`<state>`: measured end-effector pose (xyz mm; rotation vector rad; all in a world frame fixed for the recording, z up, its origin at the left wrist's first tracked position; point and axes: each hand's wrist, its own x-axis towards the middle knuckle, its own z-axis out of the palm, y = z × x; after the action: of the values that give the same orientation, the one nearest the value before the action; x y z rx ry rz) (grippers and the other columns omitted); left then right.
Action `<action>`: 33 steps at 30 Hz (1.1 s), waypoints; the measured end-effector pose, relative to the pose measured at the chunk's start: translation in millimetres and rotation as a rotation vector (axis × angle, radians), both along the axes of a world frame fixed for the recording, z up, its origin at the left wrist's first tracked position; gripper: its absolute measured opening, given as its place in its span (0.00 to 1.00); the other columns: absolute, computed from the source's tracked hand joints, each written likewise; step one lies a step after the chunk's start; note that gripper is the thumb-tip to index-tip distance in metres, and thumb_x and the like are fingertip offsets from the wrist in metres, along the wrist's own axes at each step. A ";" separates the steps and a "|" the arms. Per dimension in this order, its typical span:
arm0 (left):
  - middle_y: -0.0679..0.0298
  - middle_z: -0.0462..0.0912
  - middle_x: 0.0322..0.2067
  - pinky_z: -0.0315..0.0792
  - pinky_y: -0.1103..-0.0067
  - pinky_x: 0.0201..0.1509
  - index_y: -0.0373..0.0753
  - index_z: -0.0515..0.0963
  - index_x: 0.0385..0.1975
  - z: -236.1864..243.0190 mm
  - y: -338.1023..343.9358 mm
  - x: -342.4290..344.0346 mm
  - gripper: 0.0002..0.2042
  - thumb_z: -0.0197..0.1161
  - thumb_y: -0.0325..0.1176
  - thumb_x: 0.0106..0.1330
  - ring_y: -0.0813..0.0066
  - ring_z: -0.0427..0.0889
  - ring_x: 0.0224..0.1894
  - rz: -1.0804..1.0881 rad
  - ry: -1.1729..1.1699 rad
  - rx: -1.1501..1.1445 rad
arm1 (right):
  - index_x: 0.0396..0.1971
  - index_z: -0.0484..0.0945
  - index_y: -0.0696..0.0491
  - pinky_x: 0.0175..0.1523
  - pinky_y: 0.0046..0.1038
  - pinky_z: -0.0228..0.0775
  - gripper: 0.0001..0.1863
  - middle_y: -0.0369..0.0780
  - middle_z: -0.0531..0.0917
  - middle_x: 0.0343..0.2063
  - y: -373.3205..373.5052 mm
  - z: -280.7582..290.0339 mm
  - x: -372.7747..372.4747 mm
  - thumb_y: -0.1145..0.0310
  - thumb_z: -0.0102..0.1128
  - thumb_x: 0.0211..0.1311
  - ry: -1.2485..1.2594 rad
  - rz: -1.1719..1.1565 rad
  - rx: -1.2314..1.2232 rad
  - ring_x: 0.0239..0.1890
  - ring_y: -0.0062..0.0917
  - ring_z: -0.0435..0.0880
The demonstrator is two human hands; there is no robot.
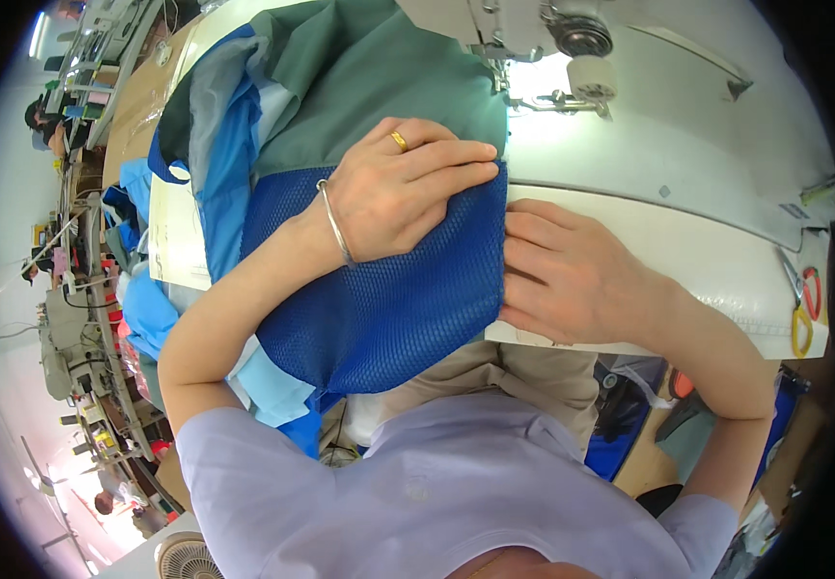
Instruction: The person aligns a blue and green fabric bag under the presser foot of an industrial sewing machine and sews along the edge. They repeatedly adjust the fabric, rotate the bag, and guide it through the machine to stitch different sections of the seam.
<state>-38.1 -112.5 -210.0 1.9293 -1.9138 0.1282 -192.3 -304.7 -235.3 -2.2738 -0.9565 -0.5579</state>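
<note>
A piece of blue mesh fabric (388, 318), joined to dark green cloth (369, 77), lies on the sewing table and hangs over its front edge. My left hand (403, 188) rests on the mesh near the seam, fingers stretched toward the right edge. At that same edge my right hand (572, 275) is closed, its fingertips meeting the mesh and partly hidden by it. Just beyond the hands, the sewing machine's needle area (499, 72) sits over the edge of the green cloth under a bright lamp.
Scissors with red and yellow handles (803, 323) lie at the table's right end. Bright blue and grey cloth (229, 145) bunches on the left, with more blue pieces (152, 309) beyond. Other machines (70, 347) and people are far left; a fan (189, 558) stands lower left.
</note>
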 end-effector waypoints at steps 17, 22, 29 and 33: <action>0.63 0.81 0.57 0.71 0.67 0.58 0.41 0.77 0.57 -12.9 -17.5 35.9 0.25 0.59 0.22 0.56 0.61 0.79 0.52 -0.040 -0.079 -0.050 | 0.39 0.80 0.57 0.61 0.40 0.71 0.17 0.44 0.80 0.43 -14.0 12.2 10.0 0.67 0.70 0.49 0.080 -0.145 -0.088 0.51 0.41 0.77; 0.59 0.80 0.57 0.69 0.64 0.64 0.39 0.78 0.57 -2.1 -7.9 44.0 0.21 0.58 0.23 0.61 0.55 0.78 0.58 -0.072 0.058 0.020 | 0.42 0.78 0.58 0.61 0.39 0.71 0.18 0.46 0.81 0.46 -15.9 10.7 9.2 0.69 0.67 0.51 0.070 -0.181 -0.097 0.54 0.42 0.77; 0.50 0.78 0.57 0.71 0.62 0.63 0.37 0.81 0.52 81.7 65.9 -84.1 0.23 0.62 0.25 0.53 0.54 0.80 0.57 0.181 -0.147 0.102 | 0.43 0.78 0.58 0.55 0.37 0.74 0.14 0.44 0.81 0.45 -20.6 5.4 11.7 0.75 0.63 0.54 -0.021 -0.253 -0.067 0.51 0.40 0.79; 0.55 0.80 0.56 0.73 0.61 0.61 0.41 0.82 0.51 47.4 81.5 -97.3 0.23 0.63 0.23 0.52 0.58 0.82 0.53 0.290 -0.374 0.058 | 0.44 0.80 0.57 0.52 0.35 0.76 0.13 0.42 0.82 0.44 -15.7 6.1 10.2 0.76 0.63 0.57 -0.088 -0.374 -0.036 0.48 0.36 0.81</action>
<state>-135.4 -31.0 -162.6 2.3471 -1.8548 0.5587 -182.1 -320.4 -229.3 -2.4936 -0.5835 -0.8094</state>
